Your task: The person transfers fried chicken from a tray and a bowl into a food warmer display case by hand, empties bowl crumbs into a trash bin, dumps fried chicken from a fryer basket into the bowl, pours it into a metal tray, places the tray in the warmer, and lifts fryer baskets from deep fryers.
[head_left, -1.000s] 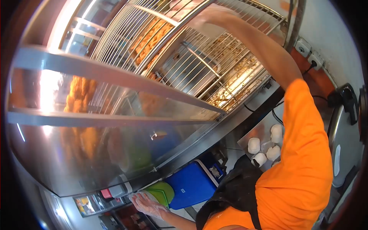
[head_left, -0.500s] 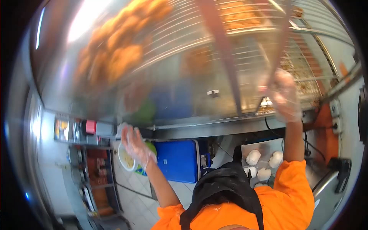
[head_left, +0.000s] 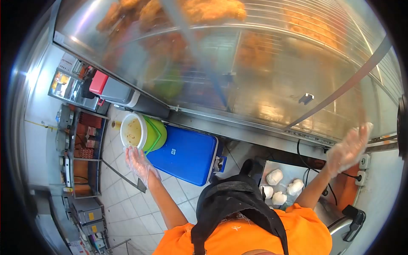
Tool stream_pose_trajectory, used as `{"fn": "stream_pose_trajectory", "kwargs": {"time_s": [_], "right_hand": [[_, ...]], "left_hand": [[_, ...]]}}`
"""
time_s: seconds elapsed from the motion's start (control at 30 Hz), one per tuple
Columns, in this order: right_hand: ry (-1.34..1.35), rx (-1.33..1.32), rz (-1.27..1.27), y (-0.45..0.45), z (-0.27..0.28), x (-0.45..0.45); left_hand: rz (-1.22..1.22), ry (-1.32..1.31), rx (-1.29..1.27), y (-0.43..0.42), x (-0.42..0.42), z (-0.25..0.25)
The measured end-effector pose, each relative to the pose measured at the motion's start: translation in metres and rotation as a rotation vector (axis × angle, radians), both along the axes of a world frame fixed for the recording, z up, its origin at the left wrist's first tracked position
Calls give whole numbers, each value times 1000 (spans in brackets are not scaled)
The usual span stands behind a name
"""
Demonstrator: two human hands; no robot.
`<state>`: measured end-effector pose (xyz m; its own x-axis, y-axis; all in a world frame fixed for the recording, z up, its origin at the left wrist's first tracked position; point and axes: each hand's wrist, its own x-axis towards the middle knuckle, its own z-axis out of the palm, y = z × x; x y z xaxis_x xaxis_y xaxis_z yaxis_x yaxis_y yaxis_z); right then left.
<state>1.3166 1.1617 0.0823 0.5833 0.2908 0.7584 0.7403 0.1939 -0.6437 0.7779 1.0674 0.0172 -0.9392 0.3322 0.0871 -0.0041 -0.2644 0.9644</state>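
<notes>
My left hand, in a clear plastic glove, is held in the air with its fingers spread, below the rim of a white-and-green bucket. It holds nothing. My right hand, gloved the same way, is at the right end of the glass display case. Its fingers are stretched out near the case's edge; whether they touch the glass I cannot tell. A small dark handle sits on the glass pane. Behind it, blurred fried food lies on wire racks.
A blue cooler box stands on the tiled floor beside the bucket. Several white wrapped bundles lie on a metal surface at my right. Cables run to wall sockets. A shelf unit stands at left.
The glass pane has slid right, now covering the right part of the case where trays showed openly. My right hand has moved right and down. My view has shifted, too.
</notes>
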Motion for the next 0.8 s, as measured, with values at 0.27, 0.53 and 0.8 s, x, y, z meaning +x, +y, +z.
{"fn": "stream_pose_trajectory", "kwargs": {"time_s": [0.27,0.53,0.8], "right_hand": [[-28,-128,37,-7,-22,73],[412,69,1456,-77,-13,-240],[1413,-896,2646,-274,-45,-612]], "left_hand": [[52,-42,47,-50,-34,-7],[159,-135,45,-193,-96,-18],[42,139,-292,-432,-177,-95]]}}
